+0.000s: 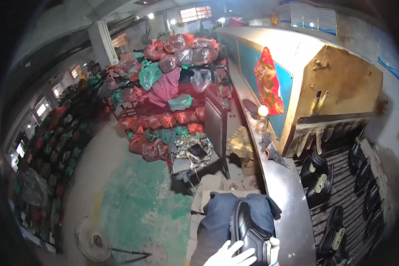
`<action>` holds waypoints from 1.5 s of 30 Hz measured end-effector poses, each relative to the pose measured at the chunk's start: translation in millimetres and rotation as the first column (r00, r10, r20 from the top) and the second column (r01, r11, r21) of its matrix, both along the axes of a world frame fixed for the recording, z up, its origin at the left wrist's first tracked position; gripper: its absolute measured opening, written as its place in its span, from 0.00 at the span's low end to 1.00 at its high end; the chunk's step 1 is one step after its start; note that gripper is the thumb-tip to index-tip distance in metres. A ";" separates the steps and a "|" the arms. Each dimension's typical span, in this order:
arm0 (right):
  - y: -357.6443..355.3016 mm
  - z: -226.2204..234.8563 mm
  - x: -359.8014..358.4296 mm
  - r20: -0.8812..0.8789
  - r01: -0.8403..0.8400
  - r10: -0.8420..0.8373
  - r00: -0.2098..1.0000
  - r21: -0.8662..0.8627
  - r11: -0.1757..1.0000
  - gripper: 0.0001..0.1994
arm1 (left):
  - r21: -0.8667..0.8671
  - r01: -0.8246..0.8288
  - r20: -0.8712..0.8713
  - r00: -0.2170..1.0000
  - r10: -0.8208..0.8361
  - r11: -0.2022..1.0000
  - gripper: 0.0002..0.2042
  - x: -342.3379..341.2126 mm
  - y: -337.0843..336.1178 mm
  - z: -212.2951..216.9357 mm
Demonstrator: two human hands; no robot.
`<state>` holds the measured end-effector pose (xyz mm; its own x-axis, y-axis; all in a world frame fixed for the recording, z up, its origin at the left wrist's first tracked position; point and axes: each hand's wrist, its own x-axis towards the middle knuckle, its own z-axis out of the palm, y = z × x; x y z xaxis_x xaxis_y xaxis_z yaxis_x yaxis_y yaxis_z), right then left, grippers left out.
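Note:
A black leather shoe (247, 228) lies over my blue-trousered lap, its toe pointing away and the tread of its sole along the left edge. Against the shoe's near left part rests my left hand (229, 256) in a white glove, fingers spread and stretched out. My right hand (274, 252), also white-gloved, grips the shoe at its near right side; only bent fingers show, and the rest is cut off by the lower edge.
To my right runs a metal ledge (281, 195) with dark gloves (275, 157) on it. Beyond it, several black shoes (319, 181) stand on a slatted conveyor (337, 193) by a box-like machine (337, 88). Racks of bagged goods (164, 122) stand ahead; a fan (93, 239) is lower left.

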<state>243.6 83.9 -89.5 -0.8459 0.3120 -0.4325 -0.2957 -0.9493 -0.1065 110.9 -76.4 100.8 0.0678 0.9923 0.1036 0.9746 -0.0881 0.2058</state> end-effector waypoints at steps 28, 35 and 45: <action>22.8 46.0 -54.5 0.372 -0.330 -0.024 0.928 0.849 0.413 0.28 | -0.263 0.008 0.039 -0.999 0.018 0.965 0.35 -72.8 38.6 -161.9; -2.9 65.6 -95.8 0.515 -0.528 -0.373 0.772 0.846 0.076 0.27 | -0.206 -0.051 0.105 -0.994 -0.030 0.977 0.32 -82.5 28.1 -205.7; 39.0 102.6 -75.0 0.228 -0.185 0.084 0.970 0.917 -0.354 0.58 | -0.069 -0.390 0.997 0.008 0.078 0.918 0.45 -111.6 48.4 -108.4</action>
